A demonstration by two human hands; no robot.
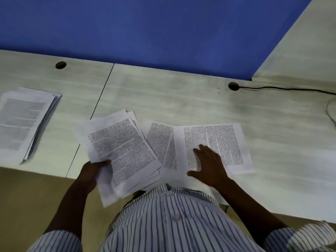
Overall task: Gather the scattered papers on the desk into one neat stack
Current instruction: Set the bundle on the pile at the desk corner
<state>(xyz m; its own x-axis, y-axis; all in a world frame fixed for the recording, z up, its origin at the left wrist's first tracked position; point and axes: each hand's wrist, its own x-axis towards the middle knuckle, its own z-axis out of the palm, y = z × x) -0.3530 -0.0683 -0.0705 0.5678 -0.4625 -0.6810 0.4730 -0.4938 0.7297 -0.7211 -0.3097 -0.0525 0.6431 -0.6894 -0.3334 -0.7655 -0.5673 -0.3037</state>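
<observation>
Several printed sheets (pixel 120 148) fanned out from the left hand (pixel 92 171), whose fingers (pixel 105 162) gripped their lower corner at the near edge of the surface (pixel 181 99). The right hand (pixel 209 164) lay flat, fingers (pixel 197 154) spread wide, on a loose sheet (pixel 223 139) just beside them; a separate stack (pixel 25 120) rested far left.

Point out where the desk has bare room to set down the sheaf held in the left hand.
Bare desk runs between the loose sheets and the blue partition, from one cable hole to the other; more lies right of the sheet under the right hand, below the black cable. Crowded: the front centre, where the sheaf and two sheets overlap.
</observation>
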